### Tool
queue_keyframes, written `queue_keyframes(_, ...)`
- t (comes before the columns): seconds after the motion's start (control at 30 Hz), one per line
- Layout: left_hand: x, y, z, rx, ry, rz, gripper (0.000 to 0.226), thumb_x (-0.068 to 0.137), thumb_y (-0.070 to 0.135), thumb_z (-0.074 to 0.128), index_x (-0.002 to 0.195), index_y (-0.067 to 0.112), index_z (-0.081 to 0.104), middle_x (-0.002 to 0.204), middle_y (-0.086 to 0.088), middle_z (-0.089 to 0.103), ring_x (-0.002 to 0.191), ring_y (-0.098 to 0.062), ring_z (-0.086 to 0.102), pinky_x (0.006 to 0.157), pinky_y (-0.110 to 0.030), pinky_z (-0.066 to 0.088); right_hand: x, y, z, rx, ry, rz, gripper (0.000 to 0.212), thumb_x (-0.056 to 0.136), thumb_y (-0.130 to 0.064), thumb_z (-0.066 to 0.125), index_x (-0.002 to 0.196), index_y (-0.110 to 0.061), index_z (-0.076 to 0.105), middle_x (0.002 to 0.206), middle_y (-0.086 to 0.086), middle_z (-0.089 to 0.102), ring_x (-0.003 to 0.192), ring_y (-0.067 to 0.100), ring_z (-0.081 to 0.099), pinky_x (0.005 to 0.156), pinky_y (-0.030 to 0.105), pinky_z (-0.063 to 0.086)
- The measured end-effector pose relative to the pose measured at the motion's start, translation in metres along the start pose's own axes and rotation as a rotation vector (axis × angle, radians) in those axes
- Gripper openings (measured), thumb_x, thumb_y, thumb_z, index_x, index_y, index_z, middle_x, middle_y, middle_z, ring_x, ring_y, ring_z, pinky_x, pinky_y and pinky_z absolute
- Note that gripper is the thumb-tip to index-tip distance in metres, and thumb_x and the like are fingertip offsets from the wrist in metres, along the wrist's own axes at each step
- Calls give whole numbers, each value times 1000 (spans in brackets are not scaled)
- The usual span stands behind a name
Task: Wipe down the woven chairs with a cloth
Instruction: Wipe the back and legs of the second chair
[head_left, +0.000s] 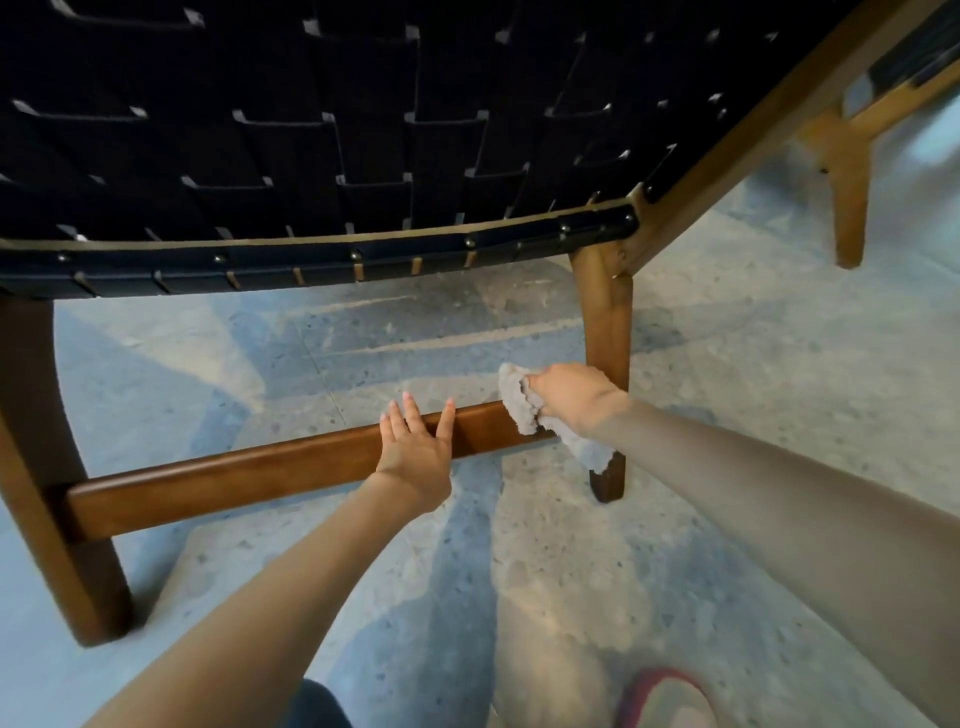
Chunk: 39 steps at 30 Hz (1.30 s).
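Observation:
A wooden chair with black woven straps (311, 130) fills the upper view, seen from low behind. Its brown lower crossbar (249, 473) runs between two legs. My left hand (415, 447) rests on the crossbar with straight fingers laid over its top edge. My right hand (571, 400) grips a grey cloth (519, 400) and presses it on the crossbar's right end, beside the right leg (605, 332). Part of the cloth hangs below my wrist.
The left chair leg (57, 509) stands at the left edge. A front leg (849, 208) is at the upper right. Speckled grey floor (753, 364) lies all around. My foot in a red-edged slipper (665, 701) shows at the bottom.

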<state>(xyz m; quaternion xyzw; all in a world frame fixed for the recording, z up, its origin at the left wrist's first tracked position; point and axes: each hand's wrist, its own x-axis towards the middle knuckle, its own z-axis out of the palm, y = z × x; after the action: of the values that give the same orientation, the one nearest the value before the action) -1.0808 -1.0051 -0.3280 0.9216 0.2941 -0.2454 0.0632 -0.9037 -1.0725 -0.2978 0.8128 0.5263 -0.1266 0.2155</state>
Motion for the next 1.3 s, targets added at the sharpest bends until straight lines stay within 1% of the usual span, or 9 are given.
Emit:
queue_keyframes(0.17,-1,-4,-18,-417,-87,9,70,101,35,37,152,20,-10,156,-24,-12,143,-42,-12,117,-48,2,-34,18,-33,59,159,-172,32,99,-24,49,123,-3,50,123,14,51,111,27,51,92,36,43)
queue_keyframes(0.4,7,43,-52,-1421,128,153,63,88,41,61,144,24,37,145,3,43,135,-17,38,113,-33,29,-45,41,-10,598,337,-78,64,91,-27,63,143,-13,29,130,7,37,127,20,38,109,33,32)
queue_keyframes(0.53,35,66,-54,-1416,371,238,13,86,18,68,95,26,62,102,6,66,95,3,60,90,-16,45,-47,61,13,851,400,-62,65,84,-18,70,136,-17,31,129,6,35,127,18,34,103,26,29)
queue_keyframes(0.6,45,78,-54,-1394,403,258,14,89,11,63,81,21,60,87,6,65,76,6,59,76,-8,45,-47,70,23,983,431,-66,62,82,-13,70,129,-25,31,128,3,36,124,16,35,97,24,31)
queue_keyframes(0.8,68,102,-64,-1275,546,289,10,97,12,49,88,14,49,84,3,59,77,-4,56,69,-10,45,-40,88,46,1441,560,-45,44,87,-6,62,99,-44,43,109,-15,53,97,-10,53,76,8,43)
queue_keyframes(0.9,75,101,-71,-1197,675,252,5,98,15,46,94,14,48,86,4,57,80,-6,56,69,-9,44,-33,100,54,1578,615,0,32,94,-8,53,102,-39,55,100,-20,62,94,-4,60,86,24,51)
queue_keyframes(1.0,81,94,-71,-1201,782,171,2,99,17,46,97,16,48,87,7,55,78,-4,53,67,-8,44,-28,119,60,1572,760,113,30,98,-14,51,125,-24,56,118,-12,63,109,3,59,103,39,46)
queue_keyframes(1.17,100,85,-57,-1123,876,-137,4,98,23,48,102,21,47,114,0,40,107,-10,31,83,-22,26,-13,147,68,1439,864,232,13,94,-26,51,94,-36,58,98,-15,64,98,9,61,96,45,49)
queue_keyframes(1.3,111,92,-58,-1372,894,-114,4,98,23,49,102,21,47,103,-6,61,85,-15,60,74,-25,49,6,160,68,1079,986,414,21,87,-30,54,91,-12,65,92,8,58,98,28,51,92,39,42)
